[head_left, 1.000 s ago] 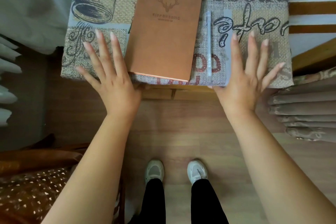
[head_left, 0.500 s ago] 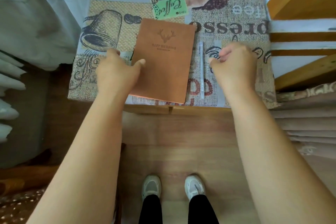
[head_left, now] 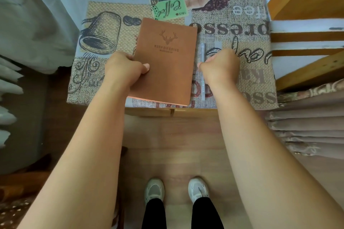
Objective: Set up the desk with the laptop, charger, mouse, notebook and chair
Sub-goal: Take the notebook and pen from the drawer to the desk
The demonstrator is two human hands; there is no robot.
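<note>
Notebook (head_left: 165, 61) gripped by left hand (head_left: 123, 69), right hand (head_left: 220, 66) pinching pen (head_left: 202, 69) beside it; laptop, charger, mouse unseen, probably left to do

Soft, even daylight is filling the scene; shadows are staying faint, wide-angle distortion is bending edges, especially toward three and nine o'clock.

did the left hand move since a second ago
Yes. The left hand went from flat on the coffee-print tablecloth rightward onto the brown notebook, gripping its left edge.
</note>
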